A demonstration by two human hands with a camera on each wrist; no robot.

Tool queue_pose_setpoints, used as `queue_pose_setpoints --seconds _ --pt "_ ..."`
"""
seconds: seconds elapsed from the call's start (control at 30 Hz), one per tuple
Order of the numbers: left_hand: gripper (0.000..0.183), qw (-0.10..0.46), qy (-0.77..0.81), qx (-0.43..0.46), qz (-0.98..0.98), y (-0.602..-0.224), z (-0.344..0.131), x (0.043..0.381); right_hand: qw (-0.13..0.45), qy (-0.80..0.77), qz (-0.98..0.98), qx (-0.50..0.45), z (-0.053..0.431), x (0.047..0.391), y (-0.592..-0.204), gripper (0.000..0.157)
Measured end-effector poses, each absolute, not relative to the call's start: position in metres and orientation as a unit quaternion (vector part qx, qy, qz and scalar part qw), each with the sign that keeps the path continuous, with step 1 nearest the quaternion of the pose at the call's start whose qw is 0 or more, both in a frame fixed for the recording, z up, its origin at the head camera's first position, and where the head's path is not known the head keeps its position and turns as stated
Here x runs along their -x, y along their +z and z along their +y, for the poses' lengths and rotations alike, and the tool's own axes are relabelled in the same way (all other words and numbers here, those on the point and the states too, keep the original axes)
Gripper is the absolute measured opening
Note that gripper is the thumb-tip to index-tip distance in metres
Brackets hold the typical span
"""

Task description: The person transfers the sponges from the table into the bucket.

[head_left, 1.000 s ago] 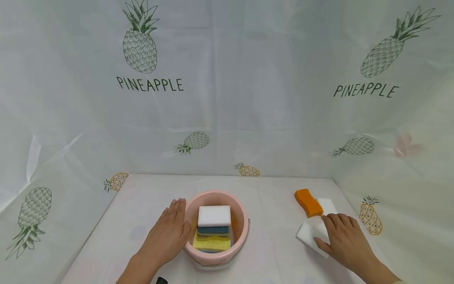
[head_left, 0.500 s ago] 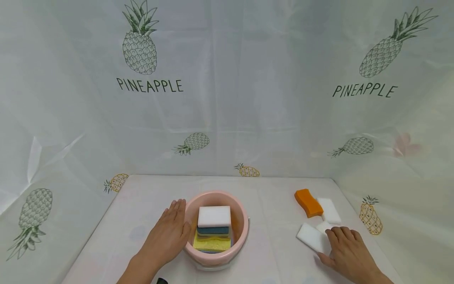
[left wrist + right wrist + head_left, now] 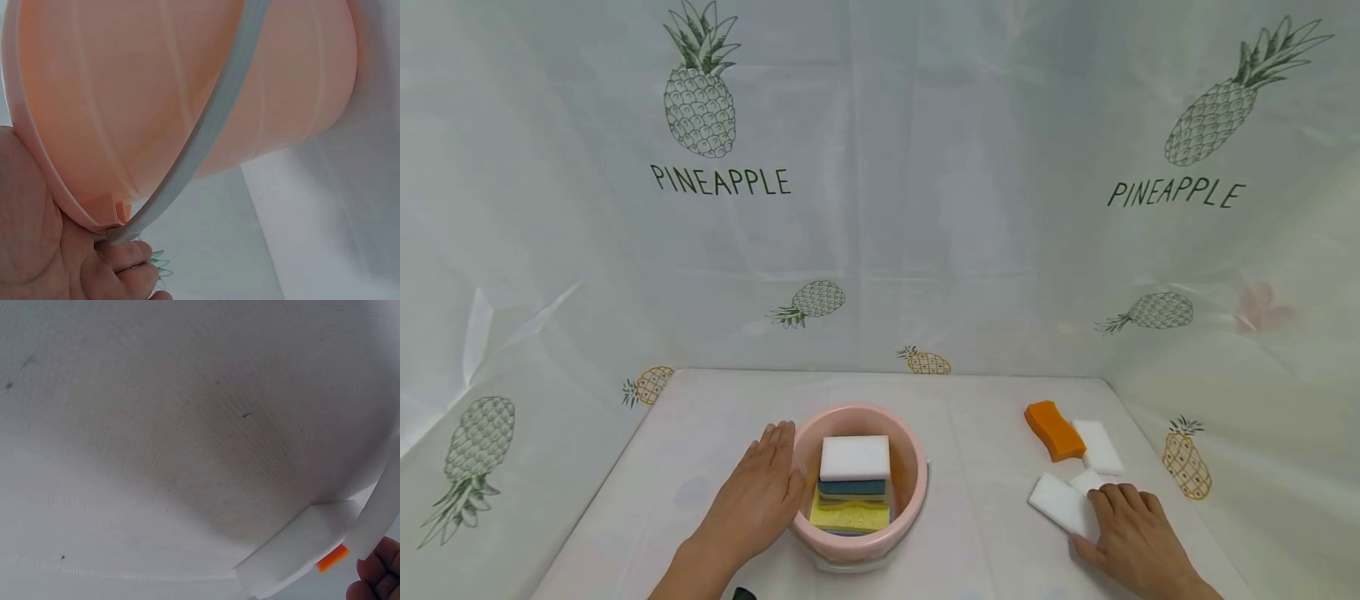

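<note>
In the head view a pink bucket [image 3: 917, 508] holds a stack of sponges, with a white sponge [image 3: 854, 457] on top and a yellow sponge [image 3: 850, 517] low at the front. Against its left rim rests my left hand [image 3: 752, 496], fingers extended; the left wrist view shows the palm at the rim beside the grey handle [image 3: 206, 125]. My right hand [image 3: 1131, 529] bends over white sponges on the table's right. One white sponge [image 3: 1062, 502] sticks out left of it, another white sponge [image 3: 1086, 481] beyond. In the right wrist view, the curled fingers [image 3: 375, 569] pinch a white sponge [image 3: 380, 509].
An orange sponge [image 3: 1055, 431] lies just behind the right hand's sponges, beside a further white sponge [image 3: 1099, 447]. A dark object [image 3: 743, 593] shows at the bottom edge. A pineapple-print sheet [image 3: 880, 208] hangs behind the table [image 3: 977, 450].
Over the second, my right hand has drawn back toward me, uncovering the white sponge beside the orange one. In the last half second it has barely moved. The left hand stays at the bucket.
</note>
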State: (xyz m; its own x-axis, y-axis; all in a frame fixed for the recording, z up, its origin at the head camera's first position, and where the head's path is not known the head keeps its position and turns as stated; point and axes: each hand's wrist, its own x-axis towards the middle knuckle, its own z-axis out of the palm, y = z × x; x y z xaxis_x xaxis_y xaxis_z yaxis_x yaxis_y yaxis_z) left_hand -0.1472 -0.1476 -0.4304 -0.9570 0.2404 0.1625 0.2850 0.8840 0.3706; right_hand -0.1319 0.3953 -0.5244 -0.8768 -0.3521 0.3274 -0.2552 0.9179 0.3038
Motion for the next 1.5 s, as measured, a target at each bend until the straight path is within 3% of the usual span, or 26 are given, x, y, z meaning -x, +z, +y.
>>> queue_pose_setpoints --seconds 0.27,0.7,1.1,1.5 --pt "0.061 0.060 -0.199 0.136 -0.969 -0.431 -0.147 0.147 0.191 -0.110 -0.963 -0.154 0.388 0.138 -0.524 0.070" --pt "0.061 0.057 -0.197 0.135 -0.969 -0.431 -0.147 0.147 0.269 -0.059 -0.939 -0.207 0.347 0.173 -0.509 0.068" --pt "0.061 0.049 -0.201 0.134 -0.969 -0.428 -0.145 0.146 0.311 -0.022 -0.914 -0.261 0.285 0.212 -0.452 0.063" --pt "0.061 0.059 -0.168 0.133 -0.975 -0.429 -0.146 0.148 0.294 -0.014 -0.908 -0.299 0.210 0.223 -0.401 0.064"
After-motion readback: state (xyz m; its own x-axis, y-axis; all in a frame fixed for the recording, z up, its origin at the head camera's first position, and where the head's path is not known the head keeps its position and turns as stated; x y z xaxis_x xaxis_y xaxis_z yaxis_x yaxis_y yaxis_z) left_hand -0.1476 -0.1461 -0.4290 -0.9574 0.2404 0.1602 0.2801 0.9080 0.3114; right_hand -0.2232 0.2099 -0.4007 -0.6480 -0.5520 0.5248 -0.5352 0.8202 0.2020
